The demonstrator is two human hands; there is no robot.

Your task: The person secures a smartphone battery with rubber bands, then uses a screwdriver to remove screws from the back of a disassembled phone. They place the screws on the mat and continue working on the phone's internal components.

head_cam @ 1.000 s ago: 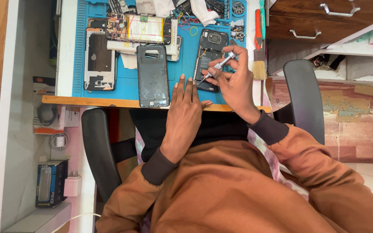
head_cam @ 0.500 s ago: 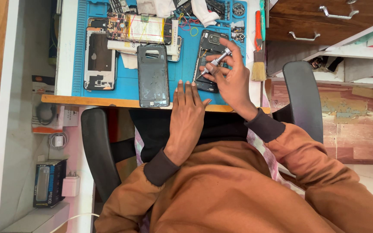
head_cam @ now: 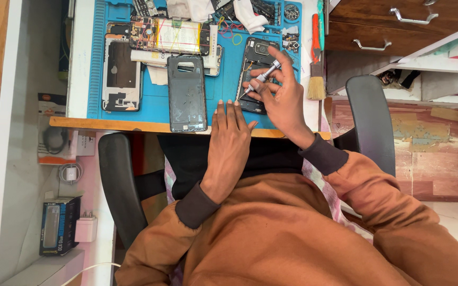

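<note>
My right hand (head_cam: 282,100) grips a small silver screwdriver (head_cam: 261,79), its tip down at the lower left edge of an opened black phone (head_cam: 258,58) on the blue work mat (head_cam: 155,108). My left hand (head_cam: 230,140) lies flat, fingers together, on the mat's near edge just left of that phone, holding nothing. A dark phone back cover (head_cam: 186,92) lies to the left of my left hand.
A phone frame (head_cam: 122,74) and a board with battery (head_cam: 173,34) lie at the mat's left and top. A red-handled brush (head_cam: 316,58) rests right of the mat. Screws, cloth and small parts crowd the top. Chair armrests (head_cam: 369,119) and wooden drawers (head_cam: 398,26) flank me.
The view has shifted slightly. My right hand has turned the screwdriver a little and brought its tip lower on the phone's left edge; my left hand has stayed put.
</note>
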